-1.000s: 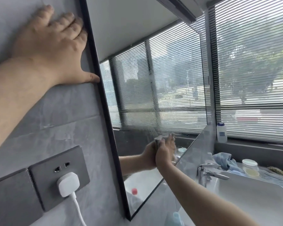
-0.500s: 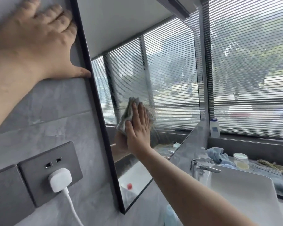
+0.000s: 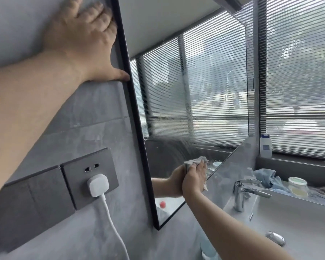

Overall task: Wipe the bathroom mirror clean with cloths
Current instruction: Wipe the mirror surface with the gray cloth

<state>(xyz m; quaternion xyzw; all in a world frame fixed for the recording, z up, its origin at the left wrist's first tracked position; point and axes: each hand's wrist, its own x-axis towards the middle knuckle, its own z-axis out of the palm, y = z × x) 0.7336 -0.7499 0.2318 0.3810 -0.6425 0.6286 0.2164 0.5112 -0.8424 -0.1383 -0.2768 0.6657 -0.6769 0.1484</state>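
Two grips are in play at the mirror [image 3: 204, 81]. The left grip [image 3: 79, 44] is released and spread flat, fingers straight, on the gray tiled wall [image 3: 92, 128], with the thumb laid against the mirror's black frame [image 3: 133, 109]. Low on the glass, near the bottom edge, the gray cloth [image 3: 195, 160] is clutched in the right grip [image 3: 194, 178] and pressed against the mirror. Its fingers are curled over the bunched fabric, with one corner shown above the knuckles and another below the palm. Curved wet smears are seen on the glass just above the cloth. On the wall below the left arm, a white plug [image 3: 98, 184] is seated in a gray socket [image 3: 90, 166], its white cable [image 3: 111, 218] hung downward. Over to the right, a chrome faucet [image 3: 244, 192] is stood at the back of a white basin [image 3: 298, 222]. Beyond it a blue cloth [image 3: 266, 177] is heaped beside a lidded jar [image 3: 297, 186], and a white bottle [image 3: 265, 146] is stood on the window ledge before the slatted blinds [image 3: 298, 72].
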